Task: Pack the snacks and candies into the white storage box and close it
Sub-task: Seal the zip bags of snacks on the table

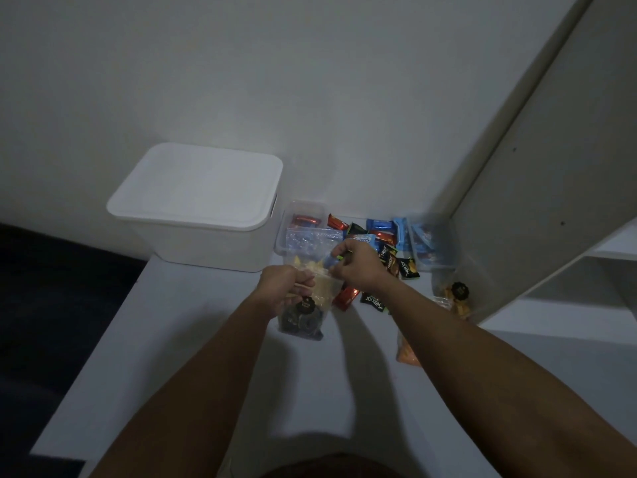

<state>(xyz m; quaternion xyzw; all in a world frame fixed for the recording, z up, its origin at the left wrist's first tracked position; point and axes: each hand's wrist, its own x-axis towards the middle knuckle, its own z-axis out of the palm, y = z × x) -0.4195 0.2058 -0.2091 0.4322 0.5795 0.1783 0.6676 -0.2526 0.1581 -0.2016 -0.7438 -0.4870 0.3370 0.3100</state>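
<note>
The white storage box [193, 232] stands at the back left of the white table with its lid [196, 186] on. My left hand [286, 291] grips the top of a clear snack bag [312, 305] holding yellowish chips and dark round pieces. My right hand [358, 267] pinches the same bag's upper edge, with something small and blue-green between the fingers. Loose wrapped candies [375, 236] in red, blue and black lie behind the hands.
A clear tub [293, 215] with red and blue sweets stands right of the box. Another clear container [431, 243] and orange snack bags [455, 298] lie at the right, beside a grey shelf panel [537, 188]. The table's left edge [113, 322] drops to dark floor.
</note>
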